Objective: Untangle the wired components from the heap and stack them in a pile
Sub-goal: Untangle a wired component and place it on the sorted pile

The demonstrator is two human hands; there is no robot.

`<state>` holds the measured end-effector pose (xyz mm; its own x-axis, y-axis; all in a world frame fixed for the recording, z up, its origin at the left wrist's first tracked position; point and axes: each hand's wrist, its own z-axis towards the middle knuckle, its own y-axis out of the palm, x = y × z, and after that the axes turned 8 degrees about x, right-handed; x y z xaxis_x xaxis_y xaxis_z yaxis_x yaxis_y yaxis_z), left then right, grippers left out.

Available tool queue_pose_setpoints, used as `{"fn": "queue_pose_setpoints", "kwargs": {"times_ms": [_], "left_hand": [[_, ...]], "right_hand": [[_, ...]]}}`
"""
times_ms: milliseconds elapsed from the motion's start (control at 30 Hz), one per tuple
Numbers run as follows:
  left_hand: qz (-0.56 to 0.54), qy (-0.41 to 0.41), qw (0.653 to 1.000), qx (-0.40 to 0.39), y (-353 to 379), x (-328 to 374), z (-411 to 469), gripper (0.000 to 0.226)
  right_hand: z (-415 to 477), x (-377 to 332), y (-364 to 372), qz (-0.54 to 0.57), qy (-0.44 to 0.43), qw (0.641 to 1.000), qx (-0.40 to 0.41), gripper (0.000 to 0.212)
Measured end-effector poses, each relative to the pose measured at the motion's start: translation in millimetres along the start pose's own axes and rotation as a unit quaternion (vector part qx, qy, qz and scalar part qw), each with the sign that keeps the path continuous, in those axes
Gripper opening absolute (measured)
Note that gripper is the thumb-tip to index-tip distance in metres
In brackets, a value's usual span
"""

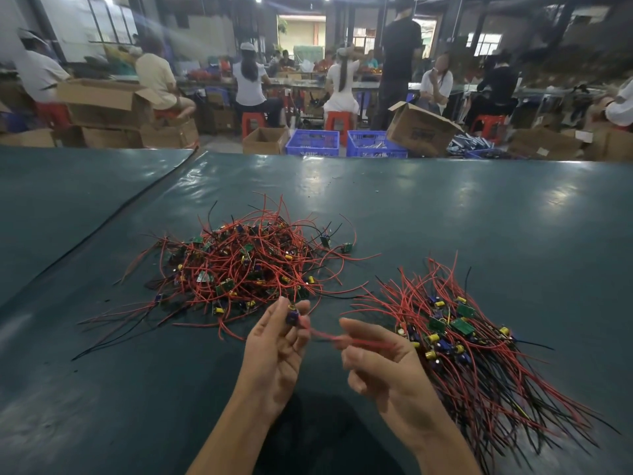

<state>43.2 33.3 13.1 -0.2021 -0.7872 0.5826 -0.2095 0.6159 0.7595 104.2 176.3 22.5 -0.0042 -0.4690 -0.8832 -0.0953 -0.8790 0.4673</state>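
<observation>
- Two groups of wired parts lie on the green table (445, 207).
- Left of centre is the heap (239, 265): red and black leads cross in every direction, and small boards are buried among them.
- At the right is the pile (472, 341): the boards sit together at its upper end, and the leads run parallel, down and to the right.
- The right hand (380, 361) is close to the pile. Its thumb and curled fingers close on the wire, though blur hides the exact contact. I think it should slide along the lead to straighten it, without a hard pull at the joint.
- The left hand (274, 351) is raised just in front of the heap, and its thumb and fingertips pinch the component. It should hold steady and then pass the part over, so that board goes on boards.
- The wire (329, 337) is stretched between the two hands. Its long axis is almost level, left to right, and a little downward.
- The component (293, 315) is above the table and looks free of the heap. Its body is at the left end and its lead points toward the pile.
</observation>
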Motion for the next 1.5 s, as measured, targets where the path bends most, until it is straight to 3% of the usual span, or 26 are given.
{"fn": "queue_pose_setpoints", "kwargs": {"times_ms": [100, 167, 367, 433, 467, 533, 667, 767, 867, 1000, 1200, 1367, 1500], "left_hand": [[0.002, -0.055, 0.998, -0.036, 0.6, 1.6, 2.2, 0.014], [0.063, -0.078, 0.99, -0.094, -0.6, -1.0, -0.8, 0.022], [0.221, -0.1, 0.943, -0.229, -5.2, -6.7, -18.0, 0.077], [0.234, -0.093, 0.941, -0.224, -3.3, -8.4, -18.0, 0.08], [0.242, -0.089, 0.945, -0.202, -2.6, -8.7, -16.5, 0.071], [0.218, -0.111, 0.956, -0.16, -1.8, -6.9, -15.6, 0.048], [-0.006, -0.179, 0.97, -0.167, -5.8, -5.3, -15.8, 0.048], [0.096, -0.11, 0.978, -0.152, -6.8, -19.5, -15.5, 0.052], [0.232, -0.02, 0.96, -0.156, -7.1, -32.3, -16.7, 0.048], [0.256, 0.04, 0.957, -0.127, -7.0, -29.5, -16.7, 0.045], [0.321, 0.171, 0.92, -0.148, -4.6, -17.0, -12.2, 0.031], [0.358, 0.176, 0.901, -0.172, -6.3, -23.1, -12.2, 0.032], [0.378, 0.169, 0.89, -0.191, -8.0, -21.1, -11.5, 0.029]], "right_hand": [[1.7, 3.7, 10.2, -0.109, -0.019, 0.992, 0.06, 0.024], [2.6, 8.3, 16.3, -0.154, -0.03, 0.983, 0.1, 0.037], [-1.2, 7.1, 20.8, -0.097, 0.029, 0.991, 0.085, 0.036], [-2.1, 7.7, 21.7, -0.063, 0.038, 0.993, 0.088, 0.026], [-2.0, 8.1, 21.5, -0.048, 0.037, 0.994, 0.096, 0.022], [-1.3, 6.6, 21.4, -0.013, 0.028, 0.993, 0.115, 0.02], [0.1, 3.0, 20.2, 0.067, 0.001, 0.988, 0.143, 0.02], [0.8, 1.1, 19.8, 0.072, -0.012, 0.983, 0.166, 0.019], [-1.0, 2.1, 20.5, 0.038, -0.008, 0.987, 0.157, 0.021], [-4.5, 4.8, 23.5, -0.015, 0.011, 0.992, 0.126, 0.028], [9.0, 1.5, 11.0, 0.018, 0.004, 0.968, 0.25, 0.024], [14.2, -4.0, -7.4, 0.055, -0.032, 0.953, 0.297, 0.02], [11.8, 5.9, 4.0, -0.032, -0.03, 0.964, 0.264, 0.031]]}}
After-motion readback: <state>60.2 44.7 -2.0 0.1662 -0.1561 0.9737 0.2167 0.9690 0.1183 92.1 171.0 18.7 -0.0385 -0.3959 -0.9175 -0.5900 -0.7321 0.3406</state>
